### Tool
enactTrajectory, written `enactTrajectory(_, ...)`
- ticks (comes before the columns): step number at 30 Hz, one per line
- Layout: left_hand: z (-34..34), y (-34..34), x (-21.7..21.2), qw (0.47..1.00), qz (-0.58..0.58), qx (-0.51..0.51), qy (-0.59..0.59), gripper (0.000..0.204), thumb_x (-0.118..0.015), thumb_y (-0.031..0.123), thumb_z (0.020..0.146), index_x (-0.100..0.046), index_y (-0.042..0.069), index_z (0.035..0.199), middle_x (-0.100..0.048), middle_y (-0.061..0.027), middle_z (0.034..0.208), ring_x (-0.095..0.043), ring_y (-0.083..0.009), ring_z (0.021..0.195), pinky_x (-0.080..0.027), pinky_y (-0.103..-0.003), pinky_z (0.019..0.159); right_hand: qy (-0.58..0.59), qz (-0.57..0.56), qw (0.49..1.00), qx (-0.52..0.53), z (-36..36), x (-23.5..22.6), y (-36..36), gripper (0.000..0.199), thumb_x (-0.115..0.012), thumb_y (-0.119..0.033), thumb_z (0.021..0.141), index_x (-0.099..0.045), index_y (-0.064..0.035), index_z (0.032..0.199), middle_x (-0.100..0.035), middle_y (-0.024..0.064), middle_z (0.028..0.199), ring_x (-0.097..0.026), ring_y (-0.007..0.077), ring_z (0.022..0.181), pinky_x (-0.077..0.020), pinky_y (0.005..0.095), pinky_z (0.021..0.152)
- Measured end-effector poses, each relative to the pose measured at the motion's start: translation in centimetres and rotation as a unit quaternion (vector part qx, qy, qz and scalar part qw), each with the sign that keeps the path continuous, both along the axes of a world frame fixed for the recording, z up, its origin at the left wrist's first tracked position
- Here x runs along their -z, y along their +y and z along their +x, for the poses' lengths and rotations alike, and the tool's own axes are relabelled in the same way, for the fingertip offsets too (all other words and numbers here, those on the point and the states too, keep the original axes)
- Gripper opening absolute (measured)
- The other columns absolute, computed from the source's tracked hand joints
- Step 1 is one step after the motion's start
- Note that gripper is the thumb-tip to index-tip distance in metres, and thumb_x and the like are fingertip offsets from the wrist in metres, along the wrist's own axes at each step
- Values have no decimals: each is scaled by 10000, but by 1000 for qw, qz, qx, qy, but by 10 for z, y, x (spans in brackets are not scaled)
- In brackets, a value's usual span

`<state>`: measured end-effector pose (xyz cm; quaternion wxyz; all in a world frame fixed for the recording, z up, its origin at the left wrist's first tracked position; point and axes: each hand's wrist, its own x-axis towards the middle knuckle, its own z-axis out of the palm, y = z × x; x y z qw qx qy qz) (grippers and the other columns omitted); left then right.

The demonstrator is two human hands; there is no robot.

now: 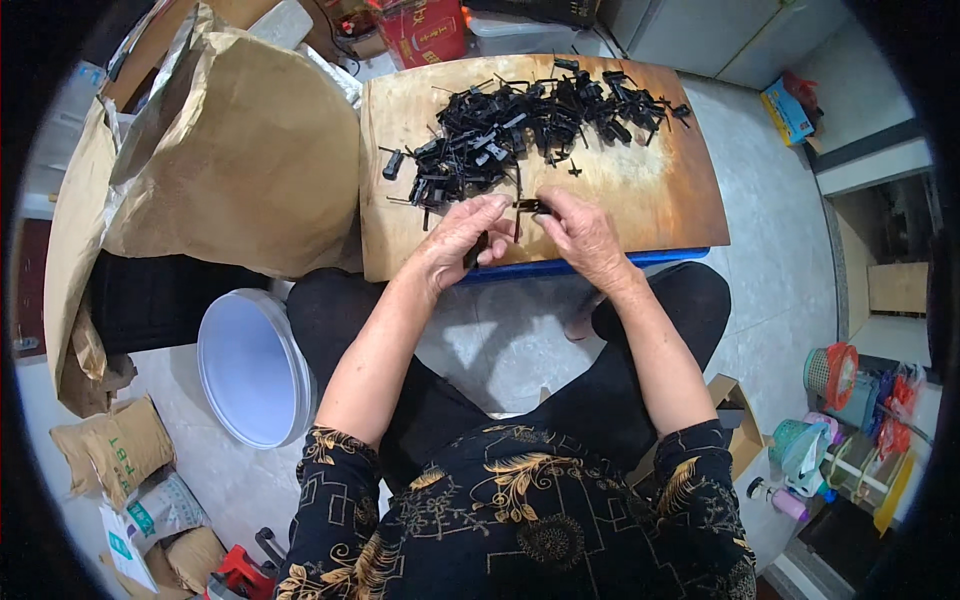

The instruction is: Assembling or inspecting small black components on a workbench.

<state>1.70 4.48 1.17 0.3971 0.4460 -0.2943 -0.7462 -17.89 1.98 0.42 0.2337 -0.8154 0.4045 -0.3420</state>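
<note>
Over the near edge of a wooden board [640, 215], my two hands meet at a small black plastic part [529, 205] with thin crossing bars. My right hand [585, 238] pinches its right end between thumb and fingers. My left hand [462, 238] is closed, with thumb and forefinger at the part's left side. Another black piece [477, 249] shows in the curled fingers of the left hand. Beyond the hands lies a heap of similar black plastic parts [480, 140] with thin rods sticking out. One small loose piece [574, 169] lies apart from it.
The board rests on something blue [660, 256]. A big brown paper sack [235, 150] stands open against its left side. A white bucket [255, 370] is on the floor beside my left leg, near packed brown bags [115, 445]. An open cardboard box [735, 425] sits by my right elbow.
</note>
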Motion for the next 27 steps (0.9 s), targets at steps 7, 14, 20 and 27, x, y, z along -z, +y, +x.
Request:
enactTrajectory(7,-1,6,-7,984,-34,99,142,297,-540,311,905,-575,27,984,-632,-99,795,-468,-61,496,-341,-162,411,11,-72,994,-80,2,-21,12,331,-607,8,736,-564,-45,1059,-624,131,886,-626,295,782,-511,347,645)
enactTrajectory(14,-1,14,-3,967,-38,150,204,372,-541,231,898,-493,1,1186,-601,-123,842,-426,-75,466,-303,-164,389,-1,-184,977,-110,-2,-18,17,321,-596,-89,731,-571,-75,1051,-646,75,966,-644,228,812,-526,316,657)
enactTrajectory(20,-2,17,-8,967,-29,153,200,410,-548,216,891,-453,17,1236,-588,-113,814,-424,-71,459,-298,-164,381,57,-222,966,-120,-5,-20,19,335,-588,-118,725,-571,-65,1055,-640,46,1014,-626,190,752,-524,290,627)
enactTrajectory(27,-3,20,-9,978,-24,114,171,417,-560,214,885,-435,28,1237,-582,-128,812,-415,-66,456,-284,-159,379,69,-223,966,-112,-3,-13,17,367,-600,-119,708,-570,-68,1070,-635,49,915,-609,190,706,-514,292,595)
